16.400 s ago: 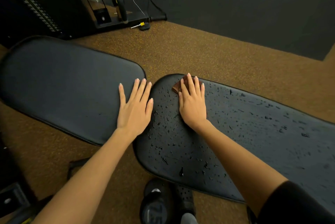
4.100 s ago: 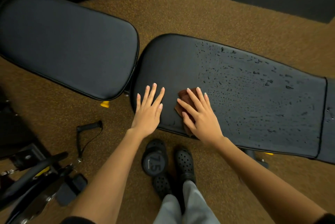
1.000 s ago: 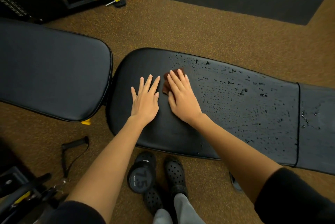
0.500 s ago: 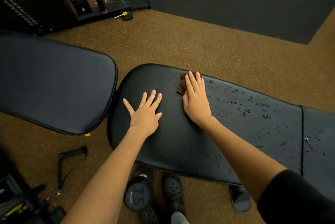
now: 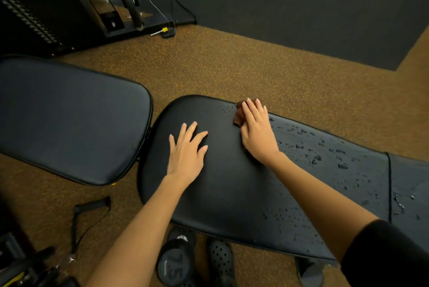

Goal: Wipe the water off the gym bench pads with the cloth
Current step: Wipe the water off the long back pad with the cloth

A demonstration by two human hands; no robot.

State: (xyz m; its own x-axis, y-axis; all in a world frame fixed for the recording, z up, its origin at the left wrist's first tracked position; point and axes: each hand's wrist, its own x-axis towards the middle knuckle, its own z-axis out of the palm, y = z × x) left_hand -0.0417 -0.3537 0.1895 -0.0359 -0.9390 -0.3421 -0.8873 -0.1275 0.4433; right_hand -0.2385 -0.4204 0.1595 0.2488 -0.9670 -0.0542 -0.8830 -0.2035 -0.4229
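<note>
long pad [image 5: 232,189] | right hand [image 5: 257,131] slid cloth [image 5: 238,117] to far edge

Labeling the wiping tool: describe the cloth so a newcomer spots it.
Find the long wet bench pad on the right. At its far edge, the right hand presses flat on the cloth: a small brown wad, the only non-black thing on the pad.

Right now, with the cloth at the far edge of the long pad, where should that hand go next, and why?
Probably draw the right hand, pressing the brown cloth, back toward the near edge a little further right. The long pad looks dry around the left hand, but water droplets cover it right of the cloth.
</note>
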